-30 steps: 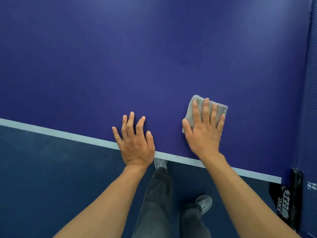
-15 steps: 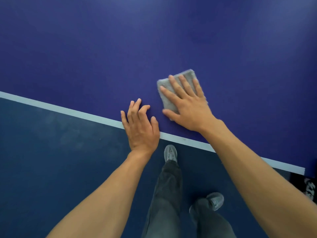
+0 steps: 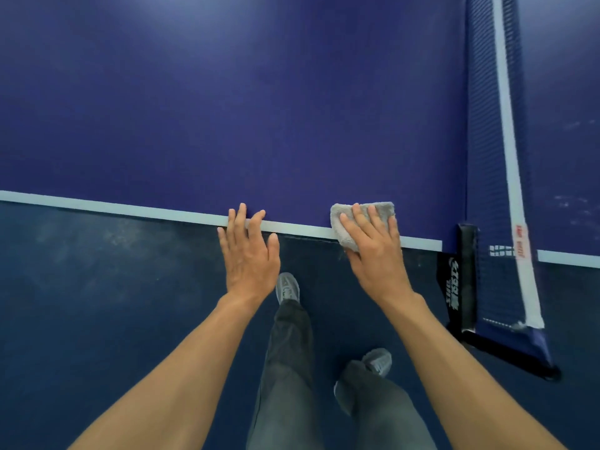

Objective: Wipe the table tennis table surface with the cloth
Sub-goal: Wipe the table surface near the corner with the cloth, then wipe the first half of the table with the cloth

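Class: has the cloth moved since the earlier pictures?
Yes. The cloth came back toward the person, from the blue surface onto the white edge line.

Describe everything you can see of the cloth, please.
The cloth is grey and fluffy like terry, apparently folded into a thick pad with rounded corners. It lies flat at the near edge of the table, across the white line, close to the net. The right hand presses on it with straight fingers, covering its middle.

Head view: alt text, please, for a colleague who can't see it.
The right hand presses a folded grey cloth flat on the near white-lined edge of the blue table tennis table, close to the net. The left hand rests open on the same edge beside it.
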Tool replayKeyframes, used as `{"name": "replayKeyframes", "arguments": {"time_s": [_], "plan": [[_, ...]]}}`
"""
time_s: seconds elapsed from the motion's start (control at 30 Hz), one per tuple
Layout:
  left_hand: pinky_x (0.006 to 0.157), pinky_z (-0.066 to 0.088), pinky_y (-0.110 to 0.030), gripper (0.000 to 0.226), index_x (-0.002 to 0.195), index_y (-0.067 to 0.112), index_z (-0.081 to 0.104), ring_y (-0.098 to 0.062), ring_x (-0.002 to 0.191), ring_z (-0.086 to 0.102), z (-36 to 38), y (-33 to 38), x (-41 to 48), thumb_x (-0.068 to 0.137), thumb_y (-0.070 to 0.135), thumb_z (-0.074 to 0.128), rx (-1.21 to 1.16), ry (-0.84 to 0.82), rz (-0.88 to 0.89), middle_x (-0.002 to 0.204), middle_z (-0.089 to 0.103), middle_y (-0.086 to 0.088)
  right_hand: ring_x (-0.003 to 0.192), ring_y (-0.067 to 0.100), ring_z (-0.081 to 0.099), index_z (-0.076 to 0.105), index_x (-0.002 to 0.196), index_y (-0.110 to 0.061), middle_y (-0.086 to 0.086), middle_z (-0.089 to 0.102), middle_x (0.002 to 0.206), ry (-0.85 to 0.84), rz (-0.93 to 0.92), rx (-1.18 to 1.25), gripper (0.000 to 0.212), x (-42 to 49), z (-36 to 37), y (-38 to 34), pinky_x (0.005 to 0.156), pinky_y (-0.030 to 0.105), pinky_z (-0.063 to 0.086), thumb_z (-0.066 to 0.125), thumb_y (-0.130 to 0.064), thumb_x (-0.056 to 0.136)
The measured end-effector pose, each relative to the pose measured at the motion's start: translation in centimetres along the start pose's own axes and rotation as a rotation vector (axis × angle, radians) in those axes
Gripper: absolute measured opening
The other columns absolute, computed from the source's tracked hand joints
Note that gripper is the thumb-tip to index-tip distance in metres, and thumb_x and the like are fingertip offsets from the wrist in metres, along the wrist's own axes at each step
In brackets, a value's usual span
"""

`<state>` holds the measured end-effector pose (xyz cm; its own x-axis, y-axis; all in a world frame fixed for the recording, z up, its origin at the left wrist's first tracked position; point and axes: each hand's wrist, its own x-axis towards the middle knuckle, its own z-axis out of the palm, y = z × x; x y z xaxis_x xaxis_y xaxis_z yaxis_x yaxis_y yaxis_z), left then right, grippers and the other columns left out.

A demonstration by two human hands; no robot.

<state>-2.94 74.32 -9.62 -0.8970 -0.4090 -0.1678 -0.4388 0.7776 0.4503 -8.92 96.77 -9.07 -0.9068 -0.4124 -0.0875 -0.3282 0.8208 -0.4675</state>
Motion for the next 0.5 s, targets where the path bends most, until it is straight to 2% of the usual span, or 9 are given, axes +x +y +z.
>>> {"name": "replayKeyframes", "arguments": {"time_s": [0.1, 0.2, 0.27, 0.33, 0.5], "plan": [[0.129, 0.009, -0.051, 0.046, 0.150, 0.016, 0.042, -0.025, 0.159, 0.010, -0.1, 5.1, -3.1, 0.106, 0.024, 0.049, -0.117, -0.010, 0.055, 0.168, 0.024, -0.008, 0.145, 0.023, 0.045, 0.054, 0.148, -0.018, -0.002, 0.054, 0.152, 0.069, 0.076, 0.275, 0.049, -1.7, -3.5, -0.9, 0.126, 0.061, 0.017, 0.062, -0.006, 0.101], [0.127, 0.018, -0.047, 0.045, 0.149, 0.016, 0.044, -0.022, 0.156, 0.019, -0.5, 10.6, -6.0, 0.105, 0.019, 0.052, -0.222, -0.012, 0.133, 0.165, 0.033, -0.005, 0.134, 0.011, 0.053, 0.054, 0.147, -0.025, -0.013, 0.057, 0.146, 0.208, 0.066, 0.460, 0.044, -4.9, -8.9, -0.9, 0.124, 0.055, 0.027, 0.058, -0.012, 0.105], [0.126, 0.023, -0.047, 0.043, 0.147, 0.015, 0.046, -0.020, 0.154, 0.024, -0.6, 14.4, -7.5, 0.104, 0.017, 0.053, -0.275, 0.002, 0.198, 0.162, 0.037, -0.004, 0.130, 0.006, 0.055, 0.052, 0.148, -0.029, -0.017, 0.058, 0.144, 0.286, 0.075, 0.518, 0.043, -7.5, -12.9, 0.2, 0.118, 0.047, 0.039, 0.057, -0.018, 0.106], [0.123, 0.029, -0.047, 0.040, 0.144, 0.014, 0.048, -0.020, 0.150, 0.030, -0.5, 18.7, -8.5, 0.104, 0.018, 0.053, -0.315, 0.020, 0.275, 0.158, 0.041, -0.003, 0.127, 0.007, 0.058, 0.053, 0.148, -0.026, -0.016, 0.060, 0.142, 0.369, 0.087, 0.558, 0.042, -9.9, -16.7, 2.2, 0.110, 0.039, 0.048, 0.057, -0.021, 0.106], [0.120, 0.031, -0.038, 0.040, 0.137, 0.016, 0.055, -0.018, 0.145, 0.037, 0.4, 29.3, -10.0, 0.100, 0.028, 0.047, -0.346, -0.012, 0.478, 0.150, 0.049, 0.000, 0.117, 0.000, 0.062, 0.057, 0.144, -0.024, -0.015, 0.066, 0.130, 0.503, 0.237, 0.573, 0.040, -14.1, -23.7, 9.8, 0.098, 0.014, 0.047, 0.055, -0.033, 0.105]]}}
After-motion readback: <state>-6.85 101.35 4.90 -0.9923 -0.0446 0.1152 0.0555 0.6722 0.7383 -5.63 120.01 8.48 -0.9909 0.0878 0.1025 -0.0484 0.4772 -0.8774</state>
